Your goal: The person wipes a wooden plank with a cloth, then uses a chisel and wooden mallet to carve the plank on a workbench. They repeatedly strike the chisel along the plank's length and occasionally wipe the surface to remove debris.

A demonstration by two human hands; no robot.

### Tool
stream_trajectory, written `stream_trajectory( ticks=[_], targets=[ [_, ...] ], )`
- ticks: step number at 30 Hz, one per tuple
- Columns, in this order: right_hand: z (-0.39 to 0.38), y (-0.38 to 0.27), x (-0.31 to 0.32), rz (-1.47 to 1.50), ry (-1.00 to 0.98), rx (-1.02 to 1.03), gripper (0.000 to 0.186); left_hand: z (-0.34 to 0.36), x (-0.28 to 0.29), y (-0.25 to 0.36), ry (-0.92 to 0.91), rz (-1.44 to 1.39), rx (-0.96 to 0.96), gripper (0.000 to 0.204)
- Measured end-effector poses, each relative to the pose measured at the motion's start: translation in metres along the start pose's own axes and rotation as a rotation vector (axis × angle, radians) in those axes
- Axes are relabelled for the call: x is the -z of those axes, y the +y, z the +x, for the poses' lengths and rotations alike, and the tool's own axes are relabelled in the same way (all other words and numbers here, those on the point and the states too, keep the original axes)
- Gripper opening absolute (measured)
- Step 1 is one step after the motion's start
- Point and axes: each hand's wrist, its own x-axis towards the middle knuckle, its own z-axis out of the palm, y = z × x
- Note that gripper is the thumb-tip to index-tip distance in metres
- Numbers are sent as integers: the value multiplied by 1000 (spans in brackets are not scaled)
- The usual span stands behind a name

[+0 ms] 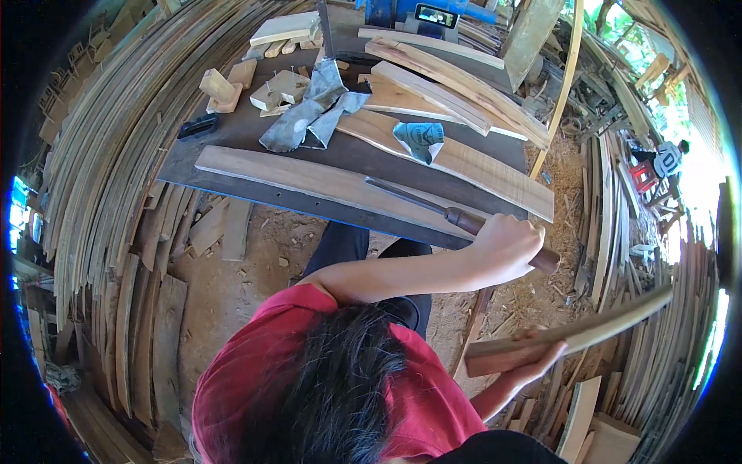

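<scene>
My left arm reaches across to the right, and my left hand (506, 249) is closed around the wooden handle of a long chisel (417, 203). Its metal blade points left, over a pale curved strip of wood (286, 175) along the near edge of the bench. Lower right, my right hand (533, 370) grips a thick curved wooden piece (587, 331) near its left end, off the bench. That piece tilts up to the right; part of the hand is hidden behind it. Crumpled grey sandpaper (317, 108) and a small blue-green sandpaper piece (421, 141) lie on the bench.
The dark bench (224, 158) carries several boards (433, 97), wooden blocks with nails (280, 90) and a black tool (199, 127). A phone (436, 15) stands at the back. Stacked wood strips (116, 147) line the left. A person (665, 158) sits far right.
</scene>
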Motion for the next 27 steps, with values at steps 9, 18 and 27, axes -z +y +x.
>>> stream_trajectory(
  ticks=[9,18,27],
  targets=[
    [-6,6,-8,-132,40,23,65,-12,12,-32,86,86,53,30],
    [-41,19,-54,-123,-338,-141,62,-24,27,-45,116,74,98,24],
    [-28,44,-57,-189,-253,-51,65,-37,36,-47,92,53,56,26]
  ],
)
